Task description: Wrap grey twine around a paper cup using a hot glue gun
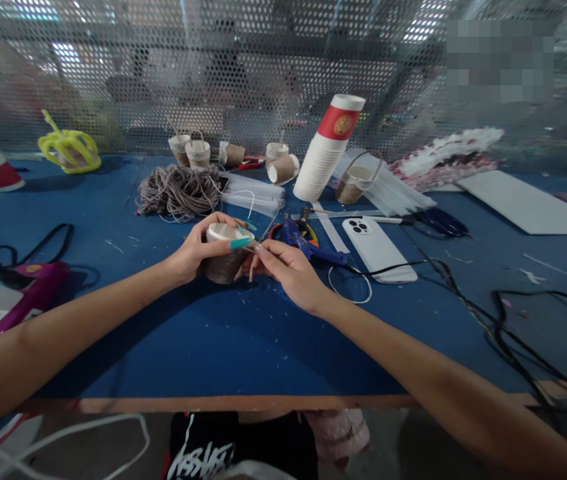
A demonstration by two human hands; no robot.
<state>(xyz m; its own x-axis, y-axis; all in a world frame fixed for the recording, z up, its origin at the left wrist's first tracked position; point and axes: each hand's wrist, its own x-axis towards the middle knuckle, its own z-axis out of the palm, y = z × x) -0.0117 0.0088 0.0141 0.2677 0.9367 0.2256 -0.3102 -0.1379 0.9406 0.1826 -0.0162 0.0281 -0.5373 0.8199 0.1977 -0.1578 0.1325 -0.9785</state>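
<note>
My left hand is closed round a small paper cup, its thumb along the rim. Brown-grey cord covers the cup's side, and the white rim shows at the top. At the cup's right side, my right hand pinches a strand of cord between thumb and fingers. A short end of the strand hangs below. Just behind the hands lies a large tangled bundle of grey cord. A blue glue gun rests beyond my right hand, over a coloured ring-shaped thing that it partly hides.
A tall stack of paper cups leans at the back. Several small cord-wrapped cups stand or lie along the perforated screen. A white phone lies on the right, near black cables. A purple glue gun sits at the left.
</note>
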